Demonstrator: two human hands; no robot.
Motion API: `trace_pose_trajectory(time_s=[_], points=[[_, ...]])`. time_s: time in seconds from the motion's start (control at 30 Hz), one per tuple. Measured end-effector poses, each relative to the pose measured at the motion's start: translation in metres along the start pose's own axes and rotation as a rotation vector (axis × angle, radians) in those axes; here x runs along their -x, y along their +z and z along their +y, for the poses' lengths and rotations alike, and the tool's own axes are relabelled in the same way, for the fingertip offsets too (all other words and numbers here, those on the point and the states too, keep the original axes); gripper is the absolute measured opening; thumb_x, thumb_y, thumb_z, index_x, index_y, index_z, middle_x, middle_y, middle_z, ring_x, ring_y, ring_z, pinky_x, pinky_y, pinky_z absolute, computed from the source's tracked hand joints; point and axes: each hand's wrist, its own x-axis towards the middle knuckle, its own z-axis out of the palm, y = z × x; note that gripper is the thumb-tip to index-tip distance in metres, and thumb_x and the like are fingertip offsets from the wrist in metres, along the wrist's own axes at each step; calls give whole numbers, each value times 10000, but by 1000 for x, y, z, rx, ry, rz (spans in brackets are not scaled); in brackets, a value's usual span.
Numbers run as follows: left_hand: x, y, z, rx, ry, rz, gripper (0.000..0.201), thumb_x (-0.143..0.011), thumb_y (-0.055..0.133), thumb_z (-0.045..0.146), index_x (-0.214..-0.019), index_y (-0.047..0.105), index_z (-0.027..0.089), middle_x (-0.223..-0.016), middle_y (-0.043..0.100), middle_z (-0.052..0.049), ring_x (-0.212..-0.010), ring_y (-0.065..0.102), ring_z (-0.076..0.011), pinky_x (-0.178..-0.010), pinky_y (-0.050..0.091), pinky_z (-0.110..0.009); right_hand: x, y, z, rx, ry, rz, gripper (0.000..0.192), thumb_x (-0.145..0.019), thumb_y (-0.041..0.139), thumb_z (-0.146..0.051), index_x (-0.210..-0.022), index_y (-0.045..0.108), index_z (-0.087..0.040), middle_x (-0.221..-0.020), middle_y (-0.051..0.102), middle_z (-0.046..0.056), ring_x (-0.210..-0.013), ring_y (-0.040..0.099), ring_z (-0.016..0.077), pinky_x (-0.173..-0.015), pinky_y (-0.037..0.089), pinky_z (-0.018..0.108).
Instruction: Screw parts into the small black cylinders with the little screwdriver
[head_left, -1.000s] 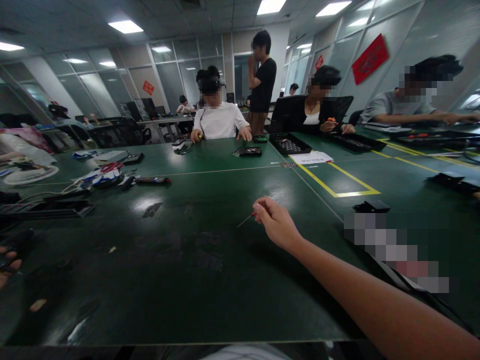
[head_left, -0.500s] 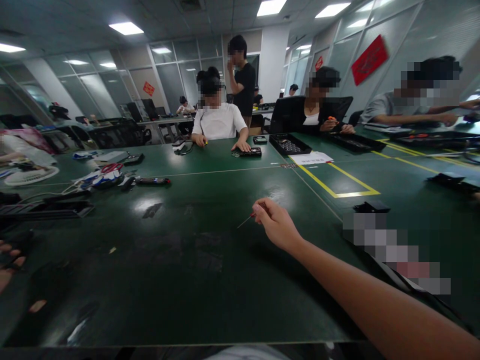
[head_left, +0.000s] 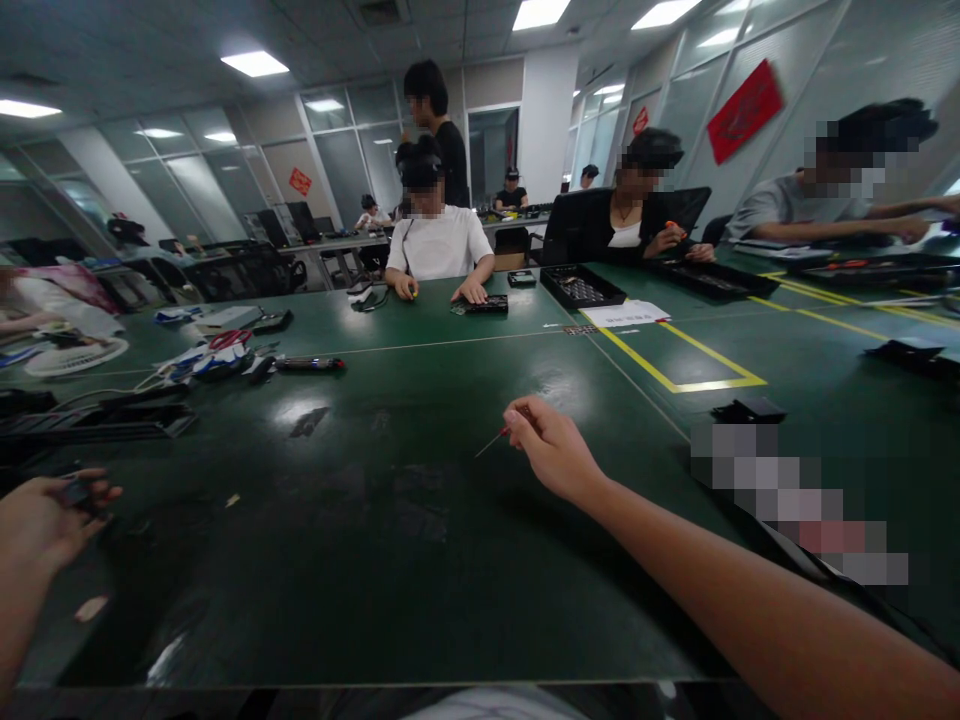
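Note:
My right hand (head_left: 551, 445) is closed around a screwdriver (head_left: 492, 442) above the middle of the green table (head_left: 322, 590). Its thin metal shaft points down to the left, and a bit of red shows at my fingertips; the rest of the handle is mostly hidden in the palm. At the left edge, my left hand (head_left: 45, 520) grips a small dark object (head_left: 79, 492) with its fingers curled round it. What kind of object that is, I cannot make out.
Cables and tools lie in a pile (head_left: 217, 355) at the back left, beside a dark pen-shaped tool (head_left: 309, 364). Black trays (head_left: 581, 287) stand at the far side. Yellow tape (head_left: 720, 384) marks the right. A co-worker (head_left: 439, 240) sits opposite, hand on a dark device.
My left hand has come further into view from the left edge, with the dark object in it. My right hand stays in place. A standing person in the background moved left.

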Motion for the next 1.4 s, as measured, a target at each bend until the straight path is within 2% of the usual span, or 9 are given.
trace_pose_trajectory(time_s=[0.07, 0.2, 0.5, 0.7, 0.87, 1.03, 1.2, 1.3, 1.4], points=[[-4, 16, 1, 18, -140, -46, 251, -831, 320, 49, -702, 516, 137, -601, 495, -42, -576, 490, -191, -538, 375, -290, 0, 0, 1, -7, 13, -2, 237, -995, 462, -396, -953, 609, -214, -745, 659, 7, -703, 642, 171, -661, 462, 311], [21, 55, 5, 143, -83, -300, 269, -882, 329, 145, -772, 574, 156, -649, 535, -39, -670, 544, -199, -599, 445, -314, 0, 2, 3, -50, 17, -5, 257, -1000, 458, -429, -978, 605, -219, -684, 643, -15, -638, 629, 159, -634, 464, 303], [129, 174, -7, 280, -186, -902, 202, -748, 423, 151, -854, 595, 138, -667, 521, -38, -678, 535, -186, -647, 468, -311, -1, 1, 3, -33, -22, 69, 220, -965, 531, -384, -1100, 591, -221, -830, 681, 18, -763, 658, 183, -694, 487, 326], [211, 226, -30, 208, -55, -1229, 195, -713, 479, 173, -853, 613, 151, -699, 538, -27, -695, 518, -162, -652, 410, -269, -1, 0, 4, -48, -21, 136, 233, -979, 507, -353, -1146, 589, -213, -838, 680, 21, -777, 663, 179, -726, 497, 327], [242, 240, -53, 103, 263, -1286, 181, -747, 455, 192, -809, 623, 165, -743, 565, -35, -761, 514, -179, -716, 393, -301, -2, -1, 3, -17, 6, 186, 239, -969, 527, -420, -1018, 635, -212, -751, 651, 1, -677, 625, 169, -658, 465, 315], [235, 236, -67, 71, 433, -1304, 156, -785, 422, 200, -778, 576, 180, -771, 548, -27, -796, 511, -192, -781, 388, -330, 0, 0, 2, 8, -6, 184, 221, -963, 543, -412, -969, 641, -215, -721, 630, -12, -663, 602, 161, -642, 443, 305], [224, 233, -73, 8, 577, -1379, 192, -762, 500, 220, -944, 556, 191, -906, 542, -21, -888, 516, -197, -831, 399, -326, 1, -2, 2, 22, -42, 225, 257, -948, 576, -438, -850, 623, -206, -685, 599, -16, -610, 556, 142, -595, 416, 293], [225, 232, -74, -165, 693, -1284, 333, -699, 585, 137, -1022, 533, 203, -970, 547, -15, -897, 522, -186, -833, 406, -317, 2, -3, 3, -108, -92, 263, 231, -959, 567, -423, -878, 611, -211, -699, 616, -13, -635, 589, 147, -617, 457, 294], [228, 231, -73, -240, 741, -1216, 244, -790, 604, 168, -1024, 549, 207, -991, 585, -23, -911, 548, -192, -840, 420, -328, 5, -3, 4, -263, -133, 256, 200, -977, 551, -409, -1014, 612, -222, -784, 675, 2, -701, 651, 157, -671, 520, 307]])
